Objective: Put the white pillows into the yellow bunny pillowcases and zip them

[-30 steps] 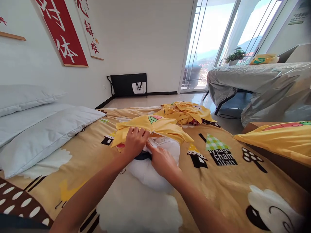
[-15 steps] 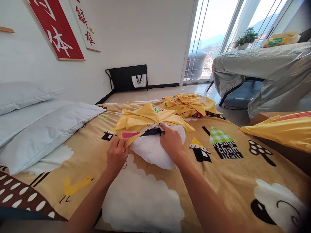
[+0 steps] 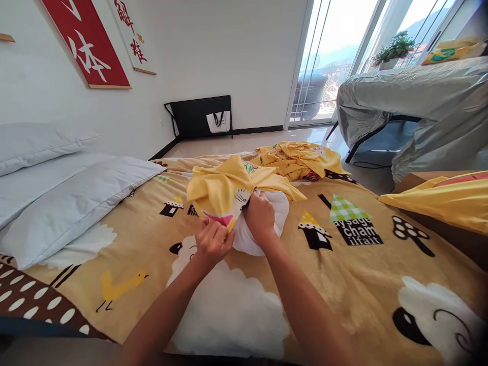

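A white pillow (image 3: 280, 216) lies in the middle of the bed, partly inside a yellow printed pillowcase (image 3: 224, 185). My left hand (image 3: 212, 241) is closed on the near edge of the pillowcase, pinching the cloth. My right hand (image 3: 260, 216) is closed at the pillowcase opening, pressed on the white pillow there. Both hands sit close together over the patterned tan blanket (image 3: 343, 264).
More crumpled yellow pillowcases (image 3: 301, 160) lie behind, at the far side of the bed. White pillows (image 3: 64, 195) lie at the left. A yellow cushion (image 3: 442, 201) rests at the right on a wooden surface. A silver-covered table (image 3: 412, 101) stands by the glass doors.
My left hand has pulled the pillowcase edge toward me and to the right, next to my right hand. The pillowcase now covers more of the white pillow.
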### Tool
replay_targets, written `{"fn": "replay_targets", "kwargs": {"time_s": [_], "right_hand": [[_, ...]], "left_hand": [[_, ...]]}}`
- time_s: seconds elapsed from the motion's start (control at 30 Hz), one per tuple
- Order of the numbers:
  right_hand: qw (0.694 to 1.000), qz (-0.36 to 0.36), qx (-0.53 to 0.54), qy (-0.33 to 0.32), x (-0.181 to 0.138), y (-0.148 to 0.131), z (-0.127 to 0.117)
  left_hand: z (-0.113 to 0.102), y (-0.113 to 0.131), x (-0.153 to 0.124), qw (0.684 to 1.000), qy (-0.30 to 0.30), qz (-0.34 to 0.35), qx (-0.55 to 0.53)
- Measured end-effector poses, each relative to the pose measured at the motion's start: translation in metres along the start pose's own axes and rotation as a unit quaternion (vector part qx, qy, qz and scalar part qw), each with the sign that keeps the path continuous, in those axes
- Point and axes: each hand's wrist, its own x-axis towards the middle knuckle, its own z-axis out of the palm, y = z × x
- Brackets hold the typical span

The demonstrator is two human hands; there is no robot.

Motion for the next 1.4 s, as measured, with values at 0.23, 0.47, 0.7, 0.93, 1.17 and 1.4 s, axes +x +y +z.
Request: {"fn": "replay_targets", "kwargs": {"time_s": [0.23, 0.47, 0.7, 0.93, 1.17, 1.4], "right_hand": [[0.982, -0.061, 0.174, 0.045, -0.016, 0.023, -0.003], [0.952, -0.177, 0.219, 0.122, -0.088, 0.076, -0.028], [0.958, -0.126, 0.108, 0.235, -0.148, 0.052, 0.041], [0.949, -0.144, 0.074, 0.272, -0.061, 0.029, 0.037], [0.939, -0.147, 0.084, 0.298, -0.003, -0.005, -0.006], [0.926, -0.169, 0.126, 0.312, 0.034, -0.019, -0.032]], "left_hand": [[0.006, 0.016, -0.002, 0.995, -0.065, -0.021, 0.067], [0.016, 0.007, 0.014, 0.988, -0.115, -0.009, 0.103], [0.01, 0.01, 0.028, 0.989, -0.123, -0.037, 0.071], [-0.005, 0.012, 0.063, 0.998, -0.012, -0.047, 0.032], [-0.01, 0.011, 0.103, 0.997, 0.081, 0.0, -0.017], [-0.01, 0.007, 0.107, 0.991, 0.114, 0.051, -0.04]]}}
